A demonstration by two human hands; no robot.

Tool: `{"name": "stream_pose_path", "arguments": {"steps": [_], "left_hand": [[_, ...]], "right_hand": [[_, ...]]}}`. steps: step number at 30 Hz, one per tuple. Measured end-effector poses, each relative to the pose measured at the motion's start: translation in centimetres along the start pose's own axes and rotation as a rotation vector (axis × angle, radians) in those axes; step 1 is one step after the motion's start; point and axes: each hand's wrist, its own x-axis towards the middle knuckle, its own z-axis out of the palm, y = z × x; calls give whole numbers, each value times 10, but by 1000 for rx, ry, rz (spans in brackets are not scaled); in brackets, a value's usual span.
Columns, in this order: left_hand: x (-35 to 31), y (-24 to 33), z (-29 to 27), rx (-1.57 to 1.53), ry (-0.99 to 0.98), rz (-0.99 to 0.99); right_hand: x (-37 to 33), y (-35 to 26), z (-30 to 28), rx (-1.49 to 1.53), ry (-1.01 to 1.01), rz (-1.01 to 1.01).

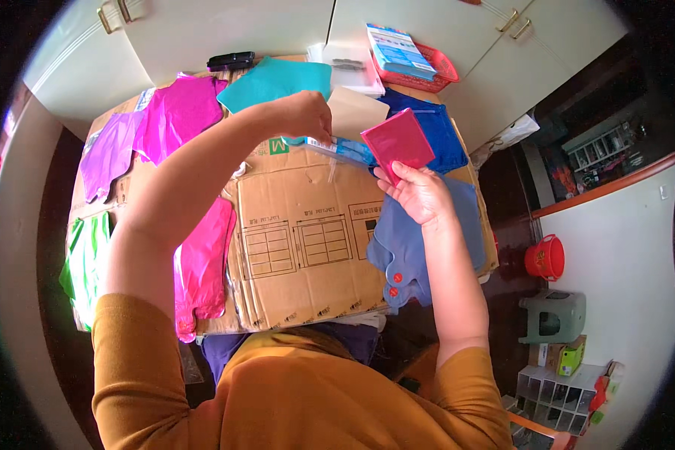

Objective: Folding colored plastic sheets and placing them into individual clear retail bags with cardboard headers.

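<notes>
Holding a flat pink packet (pixel 399 142), my right grip (pixel 420 191) is closing around its lower corner, the thumb lying over the front and the fingers curling behind. The packet is tilting up and away from my palm, its face turning toward me. My left grip (pixel 307 116) is bending down at the wrist, its fingertips meeting the near end of a blue plastic packet (pixel 350 152); from this angle I cannot tell whether they are pinching it or only touching. That blue packet is lying between my two grips.

Below my right grip, a grey-blue sheet (pixel 401 232) is spreading under the forearm, while a dark blue sheet (pixel 451 142) is lying just beyond the pink packet. A cream sheet (pixel 358 112) is resting to the right of my left grip, and a teal sheet (pixel 277 79) is spreading just beyond it. To the left of that grip, a magenta sheet (pixel 176 120) is lying, with a purple sheet (pixel 109 157) sitting farther out. Beyond both grips, a red basket (pixel 446 69) is carrying blue-and-white packages (pixel 401 52).
</notes>
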Motion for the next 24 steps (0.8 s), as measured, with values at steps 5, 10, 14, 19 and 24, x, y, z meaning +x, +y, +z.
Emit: {"name": "stream_pose_path", "arguments": {"steps": [5, 10, 14, 19, 24], "left_hand": [[3, -9, -11, -180, 147, 53], [-40, 32, -39, 83, 613, 310], [-151, 79, 2, 686, 644, 589], [-275, 92, 126, 432, 503, 505], [-323, 79, 200, 366, 669, 423]], "right_hand": [[-4, -7, -1, 24, 18, -69], [-20, -42, -7, 13, 27, -237], [-60, -47, 22, -101, -22, -282], [-120, 31, 85, -431, -154, 211], [-142, 91, 85, -535, -207, 412]]}}
